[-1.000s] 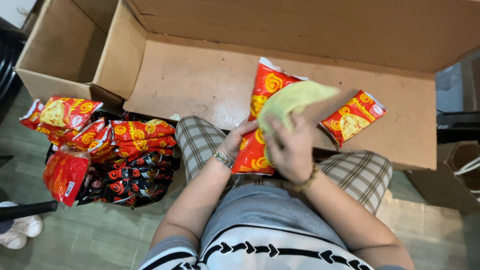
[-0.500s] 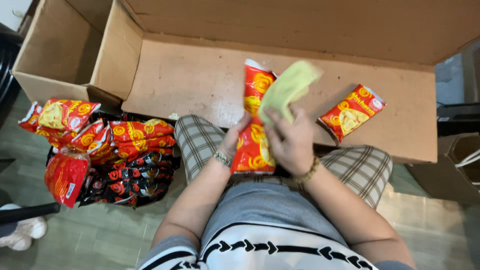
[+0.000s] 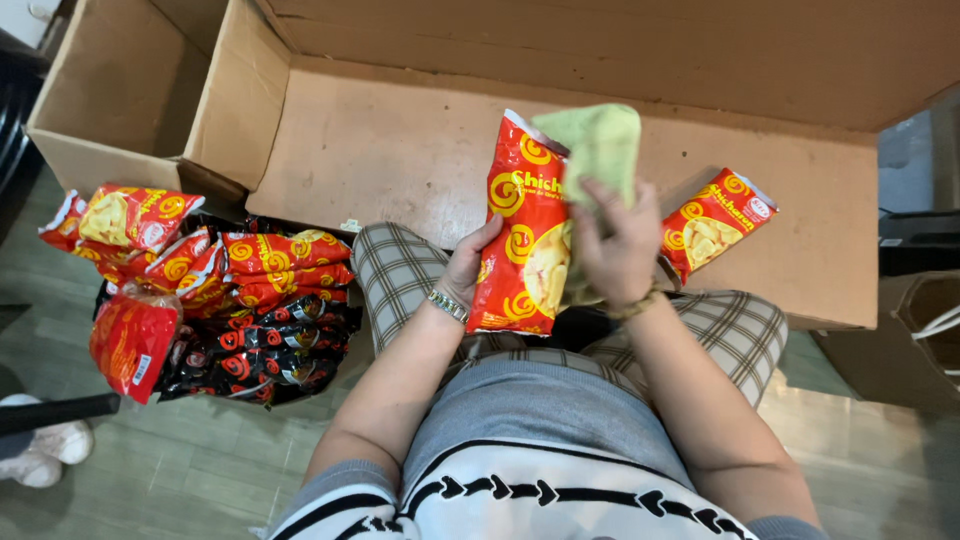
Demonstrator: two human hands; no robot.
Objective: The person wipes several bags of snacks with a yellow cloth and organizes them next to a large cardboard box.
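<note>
I sit over a large open cardboard box. My left hand grips the left edge of a red and yellow snack bag, held upright over my lap. My right hand holds a pale green cloth against the bag's right side and top. A second snack bag of the same kind lies inside the box to the right of my hands.
A pile of red, yellow and black snack bags lies on the floor to my left. A smaller cardboard box stands at the upper left. A brown paper bag sits at the right. A shoe shows at the lower left.
My right hand has moved the green cloth up and to the right across the bag, from its middle toward its top. The bag stands more upright in my left hand.
</note>
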